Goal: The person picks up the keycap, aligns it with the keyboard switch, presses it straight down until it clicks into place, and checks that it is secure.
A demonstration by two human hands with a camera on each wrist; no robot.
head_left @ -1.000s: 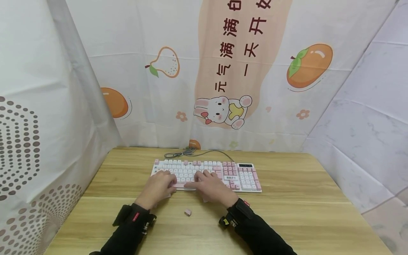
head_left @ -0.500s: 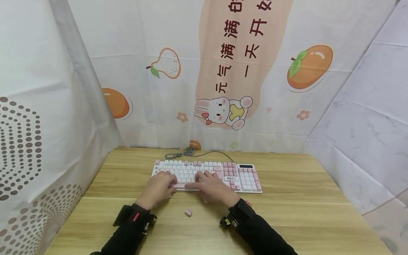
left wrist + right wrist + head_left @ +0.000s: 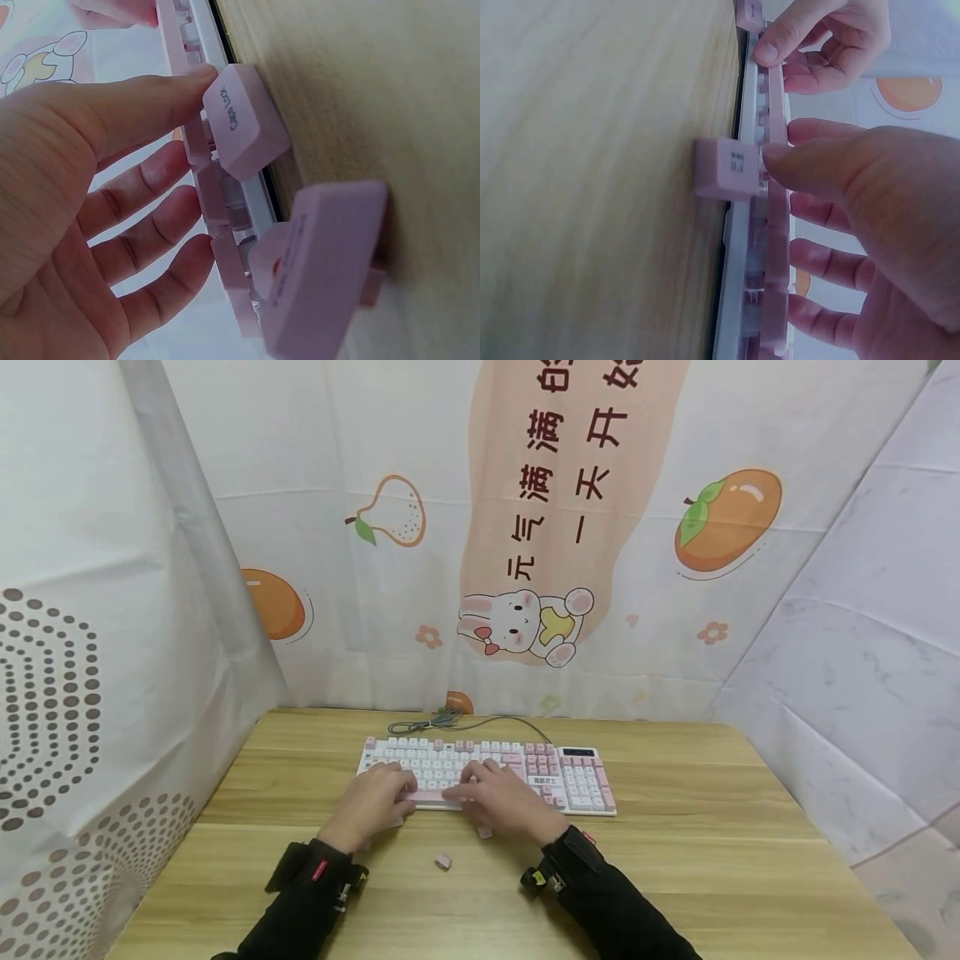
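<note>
White-pink keyboard (image 3: pixel 441 770) flat on table (image 3: pixel 690 843)

The keyboard (image 3: pixel 587 785) is partly hidden, its display (image 3: pixel 578 752) illegibly small, both sleeves (image 3: pixel 615 897) cropped by the edge.

Bright and evenly lit in the head view, with only soft shadows on the wooden tabletop (image 3: pixel 675 877) low in the frame. Sharp enough for the large print on the fabric backdrop (image 3: pixel 420 652), too coarse for the legends on the pink-and-white keyboard (image 3: pixel 437 770). Dimmer in both wrist views, hazy and violet-tinted. Blurred on the long pink keycap (image 3: pixel 328 262), lower right in the left wrist view; palest at upper right in the right wrist view.
</note>
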